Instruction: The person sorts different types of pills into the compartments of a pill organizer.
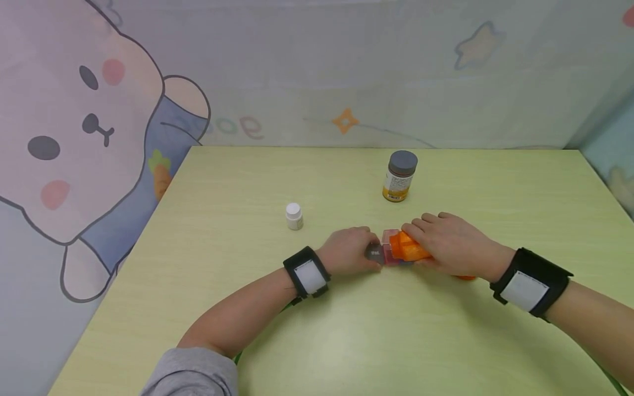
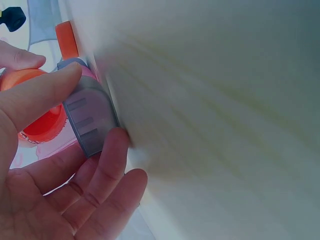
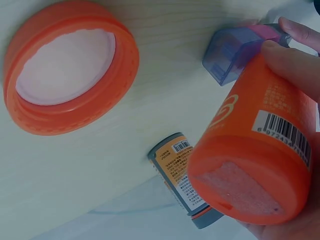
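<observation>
My left hand [image 1: 348, 251] pinches the grey end of a small pill organizer [image 2: 91, 117] between thumb and fingers. The organizer has see-through grey, pink and blue [image 3: 225, 52] compartments, and a pink lid [image 1: 390, 236] stands raised on its far side. My right hand [image 1: 453, 245] grips an orange bottle [image 3: 255, 165] tipped on its side, its uncapped mouth [image 2: 45, 127] pointing left, close over the pink part. The bottle's contents are hidden. Its orange screw cap [image 3: 127, 65] lies on the table with the white inside showing, mostly covered by the right hand in the head view.
A brown bottle with a grey cap [image 1: 398, 179] stands beyond the right hand. A small white bottle [image 1: 294, 217] stands beyond the left hand. Both are on the pale wooden table [image 1: 238, 192], whose back edge meets a printed cloth [image 1: 307, 66].
</observation>
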`<control>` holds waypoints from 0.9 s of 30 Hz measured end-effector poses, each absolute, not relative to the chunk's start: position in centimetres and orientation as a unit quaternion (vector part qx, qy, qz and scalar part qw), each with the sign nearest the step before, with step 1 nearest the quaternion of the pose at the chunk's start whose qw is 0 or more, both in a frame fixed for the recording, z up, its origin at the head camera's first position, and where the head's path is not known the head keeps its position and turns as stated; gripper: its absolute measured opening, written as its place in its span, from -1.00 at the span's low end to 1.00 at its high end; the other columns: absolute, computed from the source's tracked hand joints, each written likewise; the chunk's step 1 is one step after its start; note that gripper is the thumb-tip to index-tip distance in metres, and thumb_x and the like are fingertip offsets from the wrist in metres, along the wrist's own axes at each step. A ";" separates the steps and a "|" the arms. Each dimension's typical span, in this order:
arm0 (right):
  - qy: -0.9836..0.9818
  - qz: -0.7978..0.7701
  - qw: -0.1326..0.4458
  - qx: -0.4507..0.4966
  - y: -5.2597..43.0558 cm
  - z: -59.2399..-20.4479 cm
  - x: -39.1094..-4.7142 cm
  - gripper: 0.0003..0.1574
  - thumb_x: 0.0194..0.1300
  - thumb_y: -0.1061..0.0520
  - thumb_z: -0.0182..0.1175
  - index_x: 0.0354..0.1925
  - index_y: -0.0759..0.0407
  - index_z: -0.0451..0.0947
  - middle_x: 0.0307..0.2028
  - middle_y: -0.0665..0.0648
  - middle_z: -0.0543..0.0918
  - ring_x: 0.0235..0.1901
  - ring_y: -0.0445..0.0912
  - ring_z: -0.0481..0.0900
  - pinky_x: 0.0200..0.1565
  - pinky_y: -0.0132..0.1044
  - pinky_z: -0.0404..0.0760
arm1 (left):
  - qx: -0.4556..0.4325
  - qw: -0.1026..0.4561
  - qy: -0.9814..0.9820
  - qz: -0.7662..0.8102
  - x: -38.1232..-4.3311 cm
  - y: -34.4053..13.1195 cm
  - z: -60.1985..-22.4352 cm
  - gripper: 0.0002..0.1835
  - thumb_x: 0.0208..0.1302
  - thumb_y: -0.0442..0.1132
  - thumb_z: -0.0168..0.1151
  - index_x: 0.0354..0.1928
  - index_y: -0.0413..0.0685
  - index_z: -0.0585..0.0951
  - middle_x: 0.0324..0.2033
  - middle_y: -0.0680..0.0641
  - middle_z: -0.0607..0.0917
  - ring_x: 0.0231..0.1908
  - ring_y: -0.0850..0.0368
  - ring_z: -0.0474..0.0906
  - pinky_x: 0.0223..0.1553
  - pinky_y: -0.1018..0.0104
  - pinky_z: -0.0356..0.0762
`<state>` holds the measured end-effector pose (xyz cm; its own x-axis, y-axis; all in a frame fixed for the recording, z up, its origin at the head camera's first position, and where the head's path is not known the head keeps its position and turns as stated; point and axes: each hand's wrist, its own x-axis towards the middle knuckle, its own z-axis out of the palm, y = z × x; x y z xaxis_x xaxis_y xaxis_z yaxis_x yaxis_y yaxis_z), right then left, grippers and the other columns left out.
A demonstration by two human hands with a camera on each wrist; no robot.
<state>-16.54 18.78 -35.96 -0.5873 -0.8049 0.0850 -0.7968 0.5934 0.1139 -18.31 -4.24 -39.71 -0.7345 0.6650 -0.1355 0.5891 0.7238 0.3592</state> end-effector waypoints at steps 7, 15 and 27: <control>-0.888 -0.049 0.073 0.450 18.6 -35.8 -16.5 -0.23 -0.15 -0.18 0.39 -0.07 0.22 0.38 -0.26 0.11 0.50 -0.27 0.00 0.40 -0.21 -0.12 0.42 | 0.342 0.129 0.919 0.148 -18.3 -4.2 -39.7 -0.48 0.01 0.09 0.30 0.00 0.00 0.51 -0.34 0.15 0.45 -0.36 0.28 0.37 -0.38 0.52 0.29; -0.880 -0.062 0.094 0.461 18.4 -35.5 -16.4 -0.23 -0.21 -0.17 0.42 -0.11 0.21 0.41 -0.28 0.11 0.50 -0.26 0.00 0.38 -0.25 -0.15 0.38 | 0.342 0.129 0.919 0.149 -18.3 -4.2 -39.7 -0.47 0.00 0.10 0.30 -0.01 -0.01 0.52 -0.36 0.15 0.44 -0.37 0.28 0.37 -0.39 0.52 0.29; -0.875 -0.077 0.107 0.466 18.0 -35.1 -16.5 -0.22 -0.29 -0.15 0.47 -0.12 0.19 0.43 -0.29 0.11 0.49 -0.24 0.02 0.37 -0.22 -0.12 0.37 | 0.346 0.127 0.917 0.150 -18.3 -4.3 -39.6 -0.48 0.00 0.10 0.30 -0.02 0.00 0.52 -0.37 0.14 0.43 -0.38 0.28 0.37 -0.40 0.51 0.29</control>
<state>-16.51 17.97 -35.12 -0.5434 -0.8315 0.1155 -0.7988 0.5544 0.2335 -18.28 -4.26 -39.65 -0.7282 0.6731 -0.1290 0.5973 0.7156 0.3622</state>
